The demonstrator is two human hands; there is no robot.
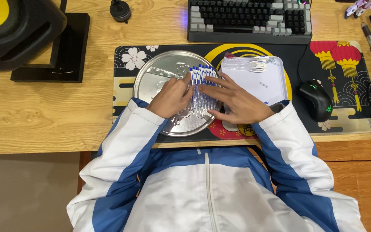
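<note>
— What have I got nearest?

— Both hands over the round metal tray (151, 86). My left hand (171, 96) and right hand (237, 103) press in from either side on a row of blue-capped pens (202, 88), fingers spread flat, not closed.

— Pen axis?

— Near-to-far, caps far. Beyond, right: white tray (275, 81), then keyboard (247, 19).

Blue-capped clear pens (202, 88), silver round tray (151, 83), white tray (271, 81)
</note>
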